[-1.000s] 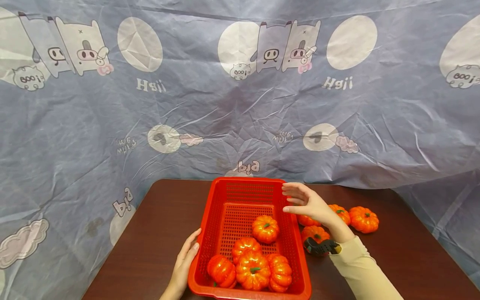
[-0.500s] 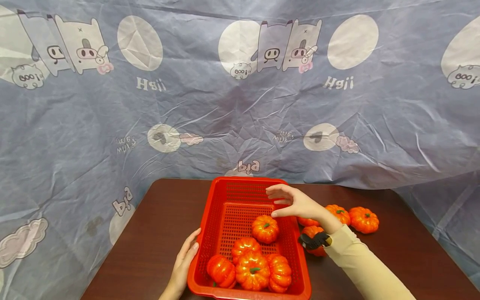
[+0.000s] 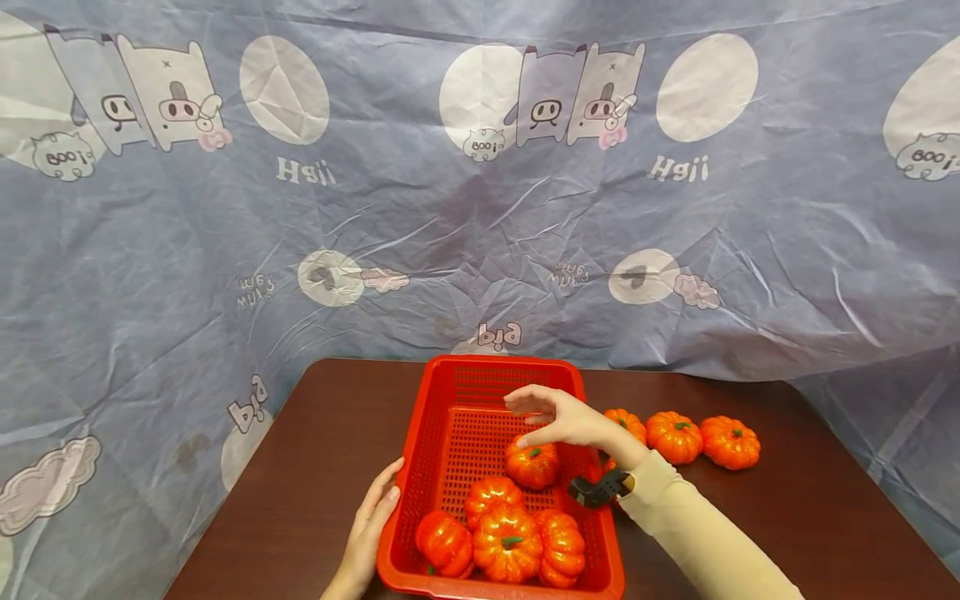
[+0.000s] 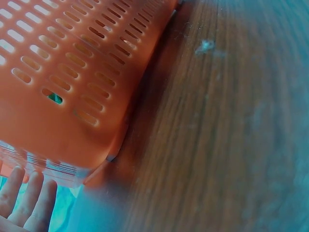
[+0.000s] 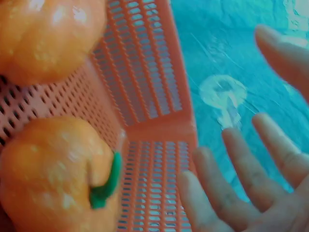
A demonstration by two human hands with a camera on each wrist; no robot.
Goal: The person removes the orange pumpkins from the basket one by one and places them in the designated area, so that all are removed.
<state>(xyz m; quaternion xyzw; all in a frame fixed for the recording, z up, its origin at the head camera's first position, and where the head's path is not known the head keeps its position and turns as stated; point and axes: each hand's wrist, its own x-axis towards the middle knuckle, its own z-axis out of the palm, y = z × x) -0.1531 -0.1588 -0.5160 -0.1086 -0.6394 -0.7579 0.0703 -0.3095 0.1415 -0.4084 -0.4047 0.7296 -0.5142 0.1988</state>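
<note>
Red basket (image 3: 502, 362), long axis pointing forward | right fingers (image 3: 532, 393) parted above pumpkin (image 3: 536, 471) | left fingers (image 3: 380, 481) straight, seemingly touching basket

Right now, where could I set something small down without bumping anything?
On the brown table, left of the red slotted basket and left hand; also right of the cream sleeve, nearer than the pumpkin row. The basket's far-left floor is bare too, but the right hand hovers close. The basket's near end is crowded with four pumpkins.
</note>
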